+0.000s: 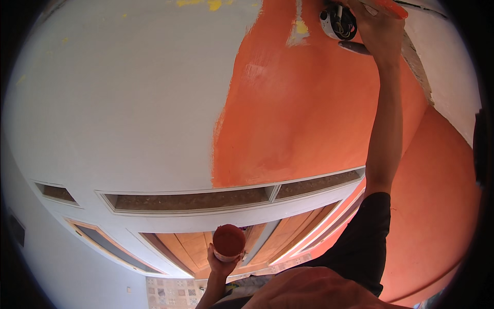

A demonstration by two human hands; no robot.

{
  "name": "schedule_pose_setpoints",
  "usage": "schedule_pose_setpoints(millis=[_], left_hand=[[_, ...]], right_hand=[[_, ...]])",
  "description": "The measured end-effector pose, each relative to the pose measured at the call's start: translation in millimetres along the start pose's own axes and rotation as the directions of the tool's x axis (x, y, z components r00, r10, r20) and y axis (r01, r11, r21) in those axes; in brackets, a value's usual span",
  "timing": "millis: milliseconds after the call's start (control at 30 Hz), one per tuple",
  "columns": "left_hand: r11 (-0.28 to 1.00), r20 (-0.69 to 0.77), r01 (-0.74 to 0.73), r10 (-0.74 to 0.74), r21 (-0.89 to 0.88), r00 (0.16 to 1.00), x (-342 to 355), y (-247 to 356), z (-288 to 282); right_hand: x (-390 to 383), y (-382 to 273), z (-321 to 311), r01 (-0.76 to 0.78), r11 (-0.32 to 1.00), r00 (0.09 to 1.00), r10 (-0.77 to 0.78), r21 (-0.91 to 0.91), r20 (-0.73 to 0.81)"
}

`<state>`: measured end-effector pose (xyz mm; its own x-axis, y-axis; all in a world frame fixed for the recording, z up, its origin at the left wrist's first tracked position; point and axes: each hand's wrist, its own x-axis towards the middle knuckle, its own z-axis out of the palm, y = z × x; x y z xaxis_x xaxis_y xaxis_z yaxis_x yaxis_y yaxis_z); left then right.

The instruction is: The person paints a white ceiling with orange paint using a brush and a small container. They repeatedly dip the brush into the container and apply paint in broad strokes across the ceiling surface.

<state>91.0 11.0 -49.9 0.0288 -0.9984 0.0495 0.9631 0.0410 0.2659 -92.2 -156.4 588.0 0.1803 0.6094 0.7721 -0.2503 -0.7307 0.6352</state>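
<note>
Paint work on a wall, seen from the worker's head. The left hand (222, 265) was wrapped around the side of a cup (229, 243), thumb and fingers on opposite sides, with the cup's mouth turned up toward the viewer; this grip presumably kept the reddish paint inside from spilling. The cup stood in the air near the body, in front of the wooden door (185, 250), probably to remain within easy reach for dipping. The right hand (382, 33), at the end of an extended arm, appeared curled around an orange tool (396, 9), likely a brush; the upper edge cut off part of it, so the exact pinch could not be told. The arm was raised presumably to reach the upper orange patch (298, 113), beside a round box (339, 23) with loose wires. Pale wall (128, 103) lay to the left, uncoated.
</note>
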Motion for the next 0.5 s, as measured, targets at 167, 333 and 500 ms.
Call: schedule_pose_setpoints(millis=[167, 333, 500], left_hand=[[0.995, 0.103, 0.045, -0.036, -0.093, 0.994, 3, 1, 1], [1.0, -0.073, -0.013, 0.014, 0.013, 0.997, -2, 1, 12], [0.999, 0.098, 0.033, -0.029, -0.04, 0.995, 5, 7, 10]], right_hand=[[-2, 10, -1, -0.215, 0.977, 0.974, 0.214, 0.014, 0.07], [-1, 13, 0, -0.024, 0.994, 1.0, 0.022, 0.107, 0.017], [9, -9, -1, -0.118, 0.993, 0.993, 0.118, 0.011, 0.009]])
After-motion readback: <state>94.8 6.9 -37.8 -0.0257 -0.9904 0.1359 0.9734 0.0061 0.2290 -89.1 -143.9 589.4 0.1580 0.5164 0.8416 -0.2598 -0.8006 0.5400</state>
